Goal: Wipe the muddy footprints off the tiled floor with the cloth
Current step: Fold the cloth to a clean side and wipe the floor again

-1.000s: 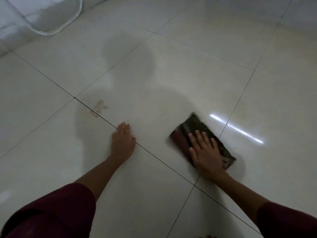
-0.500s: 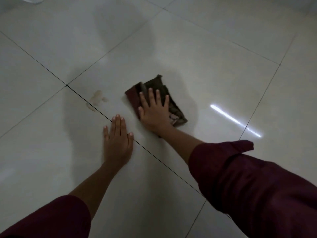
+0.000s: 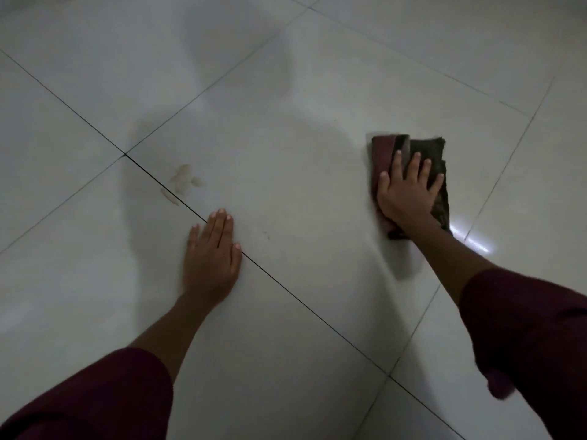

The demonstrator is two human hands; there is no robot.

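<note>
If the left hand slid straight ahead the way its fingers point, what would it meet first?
The left hand points up-frame; its line looks free, bare tiled floor, likely passing just right of the muddy footprint.

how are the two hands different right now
The left hand lies flat on the bare floor, fingers close together; the right hand presses on the cloth, fingers spread. The left hand sits near the muddy mark; the right hand is far to the other side of it. The left hand straddles a dark tile joint; the right hand rests within one tile. Both are palm-down with straight fingers and dark red sleeves.
</note>
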